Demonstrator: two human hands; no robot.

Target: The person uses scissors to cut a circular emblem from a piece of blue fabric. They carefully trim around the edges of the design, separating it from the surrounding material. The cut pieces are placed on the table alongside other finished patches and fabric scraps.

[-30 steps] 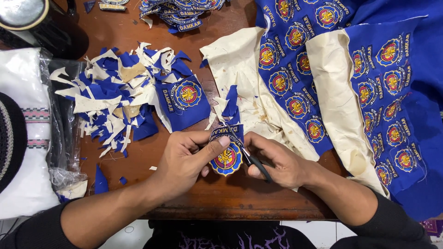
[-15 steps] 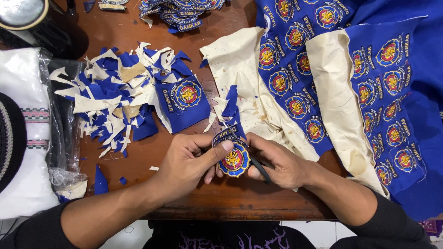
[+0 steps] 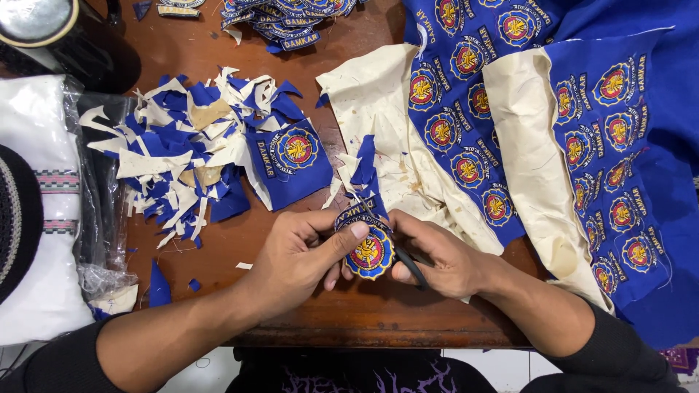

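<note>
While the left hand (image 3: 298,258) pinches the round embroidered patch (image 3: 370,251) over the table's near edge, the right hand (image 3: 444,256) grips dark scissors (image 3: 408,263) against its rim. Beyond lie blue-and-cream fabric scraps (image 3: 182,156), then the blue patch sheet (image 3: 510,109).

We get a single head-worn view, looking almost straight down on the wooden table (image 3: 349,313) from close above. Both forearms enter from the bottom edge, with the left hand (image 3: 295,258) and right hand (image 3: 444,255) near centre. The table's near edge runs along the bottom; no second view overlaps.
</note>
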